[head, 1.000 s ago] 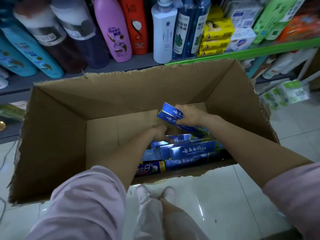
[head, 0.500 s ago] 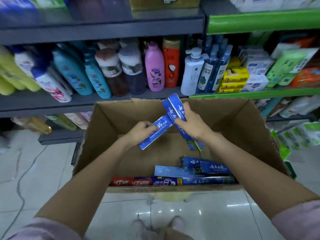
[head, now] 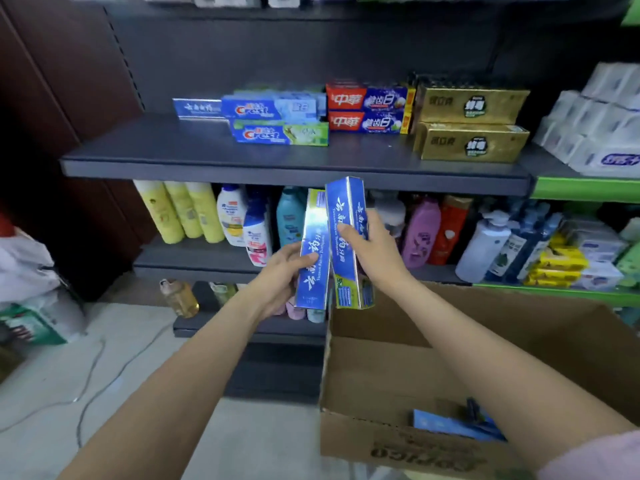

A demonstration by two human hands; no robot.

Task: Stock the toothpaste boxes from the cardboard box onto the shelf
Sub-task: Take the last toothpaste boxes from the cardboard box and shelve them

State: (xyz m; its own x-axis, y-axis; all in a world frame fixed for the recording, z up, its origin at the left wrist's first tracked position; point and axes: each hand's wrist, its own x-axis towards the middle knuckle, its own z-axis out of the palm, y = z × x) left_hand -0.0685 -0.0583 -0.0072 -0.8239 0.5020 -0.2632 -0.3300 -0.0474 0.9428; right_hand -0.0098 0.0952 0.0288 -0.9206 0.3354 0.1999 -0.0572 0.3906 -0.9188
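Being held upright at frame centre: one blue rectangular toothpaste carton (head: 312, 251) clasped in the left hand (head: 280, 277), another (head: 349, 244) in the right hand (head: 375, 252), below the dark grey metal shelf (head: 207, 157).

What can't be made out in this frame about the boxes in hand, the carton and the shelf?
Head view only:
- Right hand: how many blue boxes it holds; its own fingers hide their backs.
- Cardboard box: how many boxes remain; the near wall and right forearm hide most of the inside.
- Blue box at the shelf's back: small print, too small and blurred.
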